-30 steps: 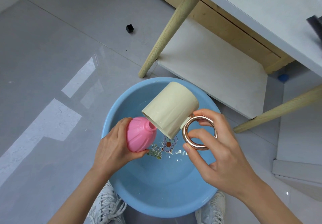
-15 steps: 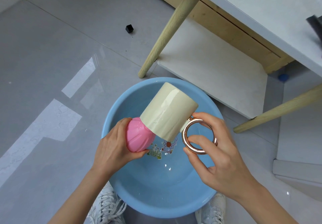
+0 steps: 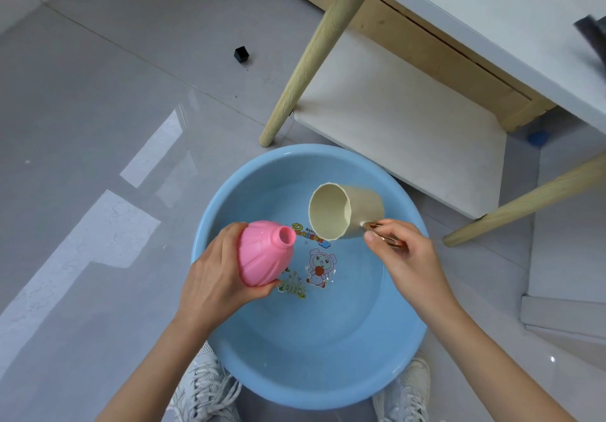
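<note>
Wrapping left fingers (image 3: 259, 292) around pink bottle (image 3: 262, 256)

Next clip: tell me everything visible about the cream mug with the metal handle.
The cream cylindrical mug looks matte, with a shiny rose-gold ring handle mostly hidden by fingers. It is tipped on its side, open mouth toward the camera, inside looking empty. The right hand pinches the handle, holding the mug above the blue plastic basin.

Grey glossy floor tiles (image 3: 98, 77) show pale light patches (image 3: 82, 247) left of the left hand (image 3: 213, 277); beyond the right hand (image 3: 413, 257) stands a white table (image 3: 492, 11) with wooden legs (image 3: 311, 61) and a low shelf (image 3: 393, 133).
</note>
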{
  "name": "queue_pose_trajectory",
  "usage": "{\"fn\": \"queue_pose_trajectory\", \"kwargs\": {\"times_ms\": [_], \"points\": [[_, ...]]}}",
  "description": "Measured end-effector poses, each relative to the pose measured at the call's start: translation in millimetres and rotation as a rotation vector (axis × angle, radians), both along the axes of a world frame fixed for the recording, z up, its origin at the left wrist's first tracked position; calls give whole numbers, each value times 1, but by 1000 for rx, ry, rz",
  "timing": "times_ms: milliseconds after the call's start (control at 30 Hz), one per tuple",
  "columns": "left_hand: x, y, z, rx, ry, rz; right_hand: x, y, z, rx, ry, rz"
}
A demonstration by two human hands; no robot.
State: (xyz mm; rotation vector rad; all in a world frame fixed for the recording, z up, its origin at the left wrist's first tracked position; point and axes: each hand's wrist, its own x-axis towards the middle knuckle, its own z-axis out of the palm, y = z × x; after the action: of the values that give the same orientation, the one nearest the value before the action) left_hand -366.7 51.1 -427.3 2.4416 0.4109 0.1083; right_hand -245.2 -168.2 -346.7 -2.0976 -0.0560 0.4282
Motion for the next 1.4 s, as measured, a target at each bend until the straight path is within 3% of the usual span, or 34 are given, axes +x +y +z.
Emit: {"fn": "queue_pose_trajectory", "kwargs": {"times_ms": [200,500,867,1100,1400], "points": [[1,-1,0,28,8,-2,5,-10,-42,-344,-195,106],[2,-2,-3,99,54,-17,8,-10,-86,-541,-241,167],[3,-3,-4,133,75,-34,11,3,-97,-576,-232,184],[3,-3,-3,130,67,-44,12,5,-97,-520,-102,169],[3,-2,-5,121,61,-40,19,-18,-65,-296,53,17]]}}
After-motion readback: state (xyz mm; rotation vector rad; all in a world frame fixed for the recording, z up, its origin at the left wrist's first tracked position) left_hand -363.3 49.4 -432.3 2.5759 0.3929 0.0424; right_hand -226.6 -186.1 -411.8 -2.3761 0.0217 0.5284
